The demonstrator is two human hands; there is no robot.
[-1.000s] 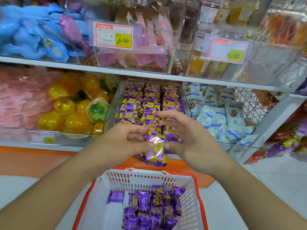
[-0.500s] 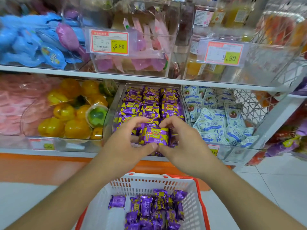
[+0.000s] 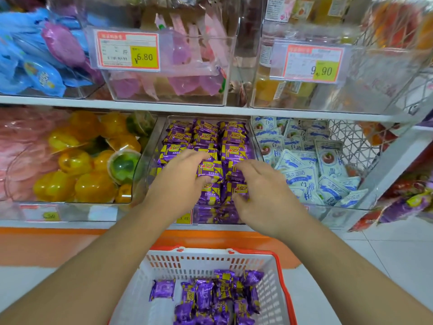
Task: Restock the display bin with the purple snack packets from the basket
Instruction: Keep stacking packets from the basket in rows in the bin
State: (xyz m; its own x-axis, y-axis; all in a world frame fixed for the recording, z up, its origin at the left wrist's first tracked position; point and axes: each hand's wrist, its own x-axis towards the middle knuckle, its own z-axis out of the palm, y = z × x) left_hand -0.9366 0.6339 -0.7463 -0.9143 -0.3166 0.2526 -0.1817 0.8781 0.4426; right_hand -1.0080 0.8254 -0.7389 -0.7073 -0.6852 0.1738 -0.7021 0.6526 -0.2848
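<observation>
The clear display bin (image 3: pixel 150 148) on the lower shelf holds rows of purple and yellow snack packets (image 3: pixel 232 134). My left hand (image 3: pixel 178 184) pinches one purple packet (image 3: pixel 210 171) between fingers and thumb, low over the middle row. My right hand (image 3: pixel 264 198) hovers just right of it, its loosely curved fingers touching the packets of the right row. Below my arms stands a white basket with a red rim (image 3: pixel 281 277), with several purple packets (image 3: pixel 218 299) heaped on its bottom.
Left of the bin is a clear bin of yellow and green jelly cups (image 3: pixel 77 165); to the right, a bin of pale blue packets (image 3: pixel 304 174). An upper shelf edge (image 3: pixel 210 110) with more bins and price tags overhangs. The floor is white tile with an orange base strip.
Both hands moved forward from the bin's front edge into the bin with the packet. The right hand has let go of it; the left hand still pinches it.
</observation>
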